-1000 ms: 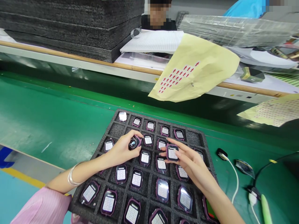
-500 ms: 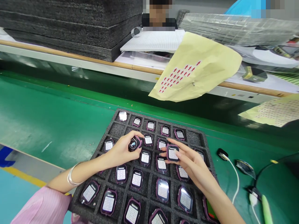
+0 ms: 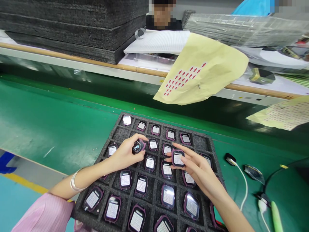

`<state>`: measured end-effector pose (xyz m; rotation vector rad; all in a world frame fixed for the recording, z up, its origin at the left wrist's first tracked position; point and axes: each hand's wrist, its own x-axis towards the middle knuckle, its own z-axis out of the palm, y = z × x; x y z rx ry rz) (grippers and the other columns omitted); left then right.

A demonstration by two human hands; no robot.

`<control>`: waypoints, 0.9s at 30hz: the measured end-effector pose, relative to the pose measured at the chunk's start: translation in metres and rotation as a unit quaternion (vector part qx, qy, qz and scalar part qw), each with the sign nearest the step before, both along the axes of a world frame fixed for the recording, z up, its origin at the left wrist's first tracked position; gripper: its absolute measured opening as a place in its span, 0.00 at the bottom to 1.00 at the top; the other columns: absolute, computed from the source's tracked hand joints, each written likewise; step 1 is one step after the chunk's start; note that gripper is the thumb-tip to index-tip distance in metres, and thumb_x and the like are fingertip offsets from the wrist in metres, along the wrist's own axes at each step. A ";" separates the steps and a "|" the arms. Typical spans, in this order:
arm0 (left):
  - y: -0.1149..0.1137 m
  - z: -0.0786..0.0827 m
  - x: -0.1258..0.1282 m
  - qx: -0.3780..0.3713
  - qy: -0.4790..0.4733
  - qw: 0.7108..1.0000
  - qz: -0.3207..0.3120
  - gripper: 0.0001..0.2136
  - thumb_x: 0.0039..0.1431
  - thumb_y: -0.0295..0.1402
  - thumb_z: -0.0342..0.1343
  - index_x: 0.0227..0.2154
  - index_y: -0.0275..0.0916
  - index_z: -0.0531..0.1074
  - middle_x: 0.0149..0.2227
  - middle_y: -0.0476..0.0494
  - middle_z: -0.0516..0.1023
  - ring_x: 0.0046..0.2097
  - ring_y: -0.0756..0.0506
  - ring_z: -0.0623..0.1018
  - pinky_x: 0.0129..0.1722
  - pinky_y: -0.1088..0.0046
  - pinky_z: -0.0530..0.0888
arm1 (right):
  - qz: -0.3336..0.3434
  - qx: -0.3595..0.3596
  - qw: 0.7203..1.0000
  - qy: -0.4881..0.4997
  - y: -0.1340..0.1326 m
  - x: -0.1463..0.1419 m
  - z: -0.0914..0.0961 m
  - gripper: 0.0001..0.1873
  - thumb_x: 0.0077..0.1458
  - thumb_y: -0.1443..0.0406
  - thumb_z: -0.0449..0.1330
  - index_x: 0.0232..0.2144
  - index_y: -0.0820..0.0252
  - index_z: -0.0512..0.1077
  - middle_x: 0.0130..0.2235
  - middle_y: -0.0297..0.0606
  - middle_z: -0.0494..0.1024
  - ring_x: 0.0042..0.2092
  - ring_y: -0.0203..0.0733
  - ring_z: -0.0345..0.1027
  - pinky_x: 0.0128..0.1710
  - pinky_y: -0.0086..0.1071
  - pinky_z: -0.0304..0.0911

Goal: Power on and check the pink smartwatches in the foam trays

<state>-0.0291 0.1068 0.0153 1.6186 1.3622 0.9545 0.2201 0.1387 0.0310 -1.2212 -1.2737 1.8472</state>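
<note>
A black foam tray [image 3: 204, 141] with a grid of pockets lies on the green belt and holds several purple-rimmed watch bodies with white labelled screens. My left hand [image 3: 124, 154] is closed round one watch body [image 3: 138, 146] whose screen is lit, held just above the tray's second row. My right hand [image 3: 196, 166] pinches another watch body [image 3: 178, 158] with a white label, held over the tray's middle. A silver bangle [image 3: 75, 183] sits on my left wrist.
The green conveyor belt [image 3: 48, 122] stretches left. To the right of the tray lie a white cable with a black puck [image 3: 229, 159] and a green pen-like tool [image 3: 275, 217]. Yellow sticker sheets [image 3: 202, 71] hang from the far bench, with stacked black foam [image 3: 72, 25] and a seated person [image 3: 162, 16].
Almost nothing differs; my left hand has lifted its lit watch body very slightly up and left. My right hand keeps its place.
</note>
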 end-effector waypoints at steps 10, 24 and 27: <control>-0.002 0.002 0.001 0.001 -0.006 1.000 -0.012 0.13 0.48 0.22 0.51 0.38 0.38 0.65 0.33 0.50 0.70 0.35 0.49 0.70 0.37 0.75 0.66 | 0.000 -0.001 1.000 0.002 0.001 -0.001 -0.002 0.28 0.54 0.54 0.62 0.55 0.56 0.66 0.45 0.45 0.78 0.46 0.53 0.73 0.43 0.43 0.70; 0.000 -0.006 0.001 -0.128 -0.157 0.978 -0.051 0.23 0.54 0.30 0.56 0.53 0.41 0.58 0.41 0.45 0.70 0.28 0.52 0.72 0.27 0.75 0.72 | 0.007 0.009 1.000 -0.006 0.000 0.000 -0.002 0.26 0.56 0.57 0.61 0.55 0.56 0.66 0.46 0.45 0.78 0.46 0.53 0.72 0.43 0.44 0.70; 0.002 -0.005 0.003 -0.195 -0.280 0.937 -0.068 0.19 0.55 0.28 0.52 0.51 0.39 0.60 0.38 0.45 0.70 0.31 0.50 0.75 0.31 0.72 0.75 | 0.007 0.008 1.000 -0.008 0.000 0.000 -0.002 0.27 0.55 0.55 0.61 0.56 0.56 0.65 0.46 0.45 0.78 0.46 0.54 0.72 0.43 0.45 0.70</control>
